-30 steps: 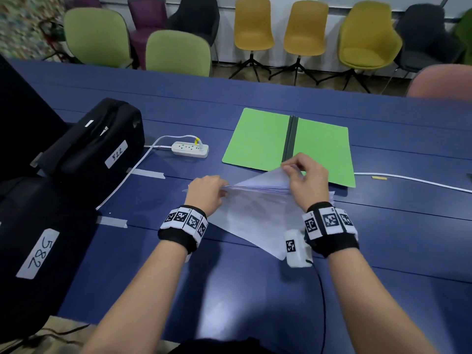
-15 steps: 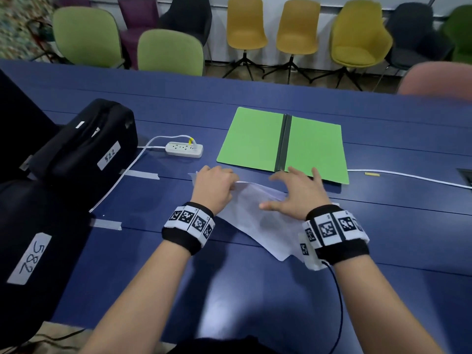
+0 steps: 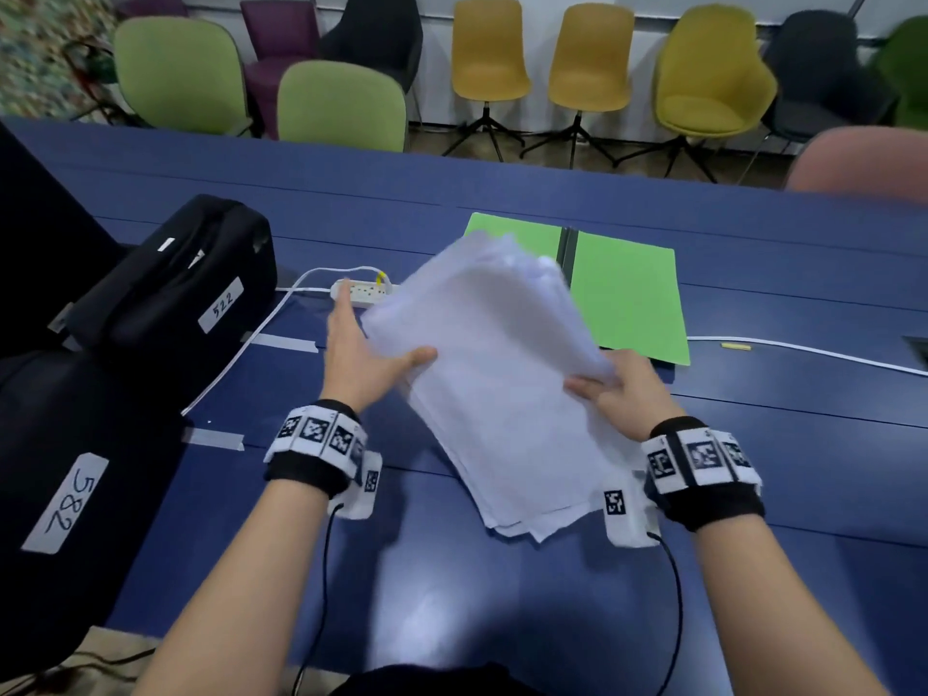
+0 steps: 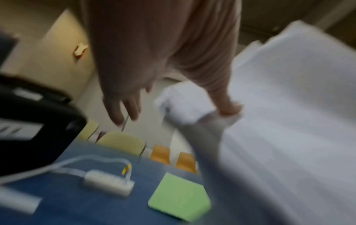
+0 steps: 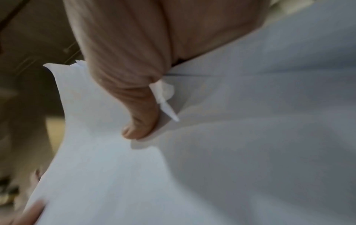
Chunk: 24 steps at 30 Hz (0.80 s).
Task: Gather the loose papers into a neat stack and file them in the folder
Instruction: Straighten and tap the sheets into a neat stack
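A stack of white papers (image 3: pixel 502 384) hangs tilted above the blue table (image 3: pixel 502 620), held between both hands, its edges uneven. My left hand (image 3: pixel 374 344) is at the stack's left edge with the thumb (image 4: pixel 229 106) lying on the top sheet and the fingers (image 4: pixel 119 112) straight beside the edge. My right hand (image 3: pixel 607 389) pinches the right edge, thumb (image 5: pixel 138 124) on top and fingers hidden underneath. The green folder (image 3: pixel 627 298) lies open and flat beyond the papers, its left half partly covered by them.
A white power strip (image 3: pixel 369 291) with its cord lies left of the folder. Two black cases (image 3: pixel 176 303) (image 3: pixel 60 469) fill the table's left side. A white cable (image 3: pixel 803 351) runs off to the right. Chairs line the far edge.
The papers lay on the table under both hands half a second ago. Now they are lifted and tilted up in front of the folder's left half, and both hands have risen with them.
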### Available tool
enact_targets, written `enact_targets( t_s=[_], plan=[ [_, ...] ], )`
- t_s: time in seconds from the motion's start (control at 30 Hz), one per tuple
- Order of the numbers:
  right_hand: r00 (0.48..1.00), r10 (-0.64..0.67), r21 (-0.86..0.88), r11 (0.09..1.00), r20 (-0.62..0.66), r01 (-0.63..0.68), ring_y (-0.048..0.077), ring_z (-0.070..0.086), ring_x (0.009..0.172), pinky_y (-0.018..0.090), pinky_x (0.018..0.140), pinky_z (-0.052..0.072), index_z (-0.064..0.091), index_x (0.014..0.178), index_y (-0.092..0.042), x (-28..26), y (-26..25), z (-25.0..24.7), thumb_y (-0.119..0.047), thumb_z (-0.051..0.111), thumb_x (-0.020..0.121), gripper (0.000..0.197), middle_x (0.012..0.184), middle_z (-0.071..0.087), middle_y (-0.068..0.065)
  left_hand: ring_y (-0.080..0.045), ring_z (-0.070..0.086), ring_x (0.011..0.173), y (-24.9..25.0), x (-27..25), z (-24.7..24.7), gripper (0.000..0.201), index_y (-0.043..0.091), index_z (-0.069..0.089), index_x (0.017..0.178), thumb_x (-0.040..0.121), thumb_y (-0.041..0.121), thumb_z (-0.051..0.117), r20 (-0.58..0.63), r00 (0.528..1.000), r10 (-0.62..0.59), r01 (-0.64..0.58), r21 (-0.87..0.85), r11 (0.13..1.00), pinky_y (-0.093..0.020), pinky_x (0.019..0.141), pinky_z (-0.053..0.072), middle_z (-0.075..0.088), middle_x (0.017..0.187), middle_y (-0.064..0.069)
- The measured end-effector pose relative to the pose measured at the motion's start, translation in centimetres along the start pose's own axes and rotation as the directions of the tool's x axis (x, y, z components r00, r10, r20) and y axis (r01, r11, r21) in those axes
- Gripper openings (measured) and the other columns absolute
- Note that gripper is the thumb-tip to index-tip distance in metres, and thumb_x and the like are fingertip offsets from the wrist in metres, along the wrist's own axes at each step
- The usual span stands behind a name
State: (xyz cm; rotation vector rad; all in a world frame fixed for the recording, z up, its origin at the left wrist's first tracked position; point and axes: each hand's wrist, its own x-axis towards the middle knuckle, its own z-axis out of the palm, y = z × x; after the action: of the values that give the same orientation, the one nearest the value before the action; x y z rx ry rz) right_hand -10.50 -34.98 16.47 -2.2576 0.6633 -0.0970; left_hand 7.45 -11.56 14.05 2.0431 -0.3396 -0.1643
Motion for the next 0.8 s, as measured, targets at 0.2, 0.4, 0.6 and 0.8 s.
enact_targets(
  t_s=[0.2,0.4,0.6,0.8],
  plan=[
    [0.994,0.105,0.555,0.827,0.012,-0.094,-0.007,0.066,0.063,0.012,0.063,0.052,0.061,0.099,-0.008,-0.5,1.7,-0.6,-0.008,0.067,0.083,0.017,0.067,0.073,-0.016,0.002,0.063,0.051,-0.4,-3.5,0.8,0.111,-0.036,0.031,0.101,0.036,0.035,0.087,0.528,0.847,-0.057,0.333,-0.445,0.832,-0.012,0.058,0.051,0.058,0.089,-0.036],
    [0.979,0.202,0.78,0.617,-0.028,-0.105,0.019,0.07,0.093,0.038,0.088,0.055,0.055,0.118,-0.008,-1.3,3.6,-0.4,-0.034,0.086,0.058,0.072,0.107,0.07,0.009,-0.011,0.071,0.088,-1.4,-0.5,-0.2,0.081,0.012,0.064,0.109,0.041,0.046,0.092,0.725,0.689,0.005,0.332,-0.321,0.887,-0.023,0.076,0.057,0.074,0.101,0.001],
    [0.969,0.236,0.838,0.541,-0.069,-0.072,0.007,0.072,0.074,0.037,0.082,0.058,0.059,0.1,-0.014,-1.6,5.1,-1.5,-0.043,0.089,0.044,0.069,0.082,0.076,-0.007,-0.007,0.065,0.065,-2.4,-0.4,-0.9,0.007,0.005,0.065,0.094,0.089,0.002,0.06,0.508,0.852,-0.126,0.311,-0.299,0.902,-0.013,0.06,0.053,0.075,0.072,0.004],
    [0.92,0.372,0.878,0.473,-0.124,-0.073,0.022,0.064,0.1,0.046,0.097,0.048,0.053,0.108,-0.014,-1.6,5.4,-0.1,-0.044,0.086,0.052,0.072,0.105,0.068,0.003,-0.017,0.048,0.065,0.4,0.7,0.4,0.011,-0.001,0.066,0.084,0.091,0.004,0.058,0.153,0.988,-0.024,0.061,-0.241,0.969,-0.024,0.062,0.042,0.057,0.075,-0.011]
  ],
)
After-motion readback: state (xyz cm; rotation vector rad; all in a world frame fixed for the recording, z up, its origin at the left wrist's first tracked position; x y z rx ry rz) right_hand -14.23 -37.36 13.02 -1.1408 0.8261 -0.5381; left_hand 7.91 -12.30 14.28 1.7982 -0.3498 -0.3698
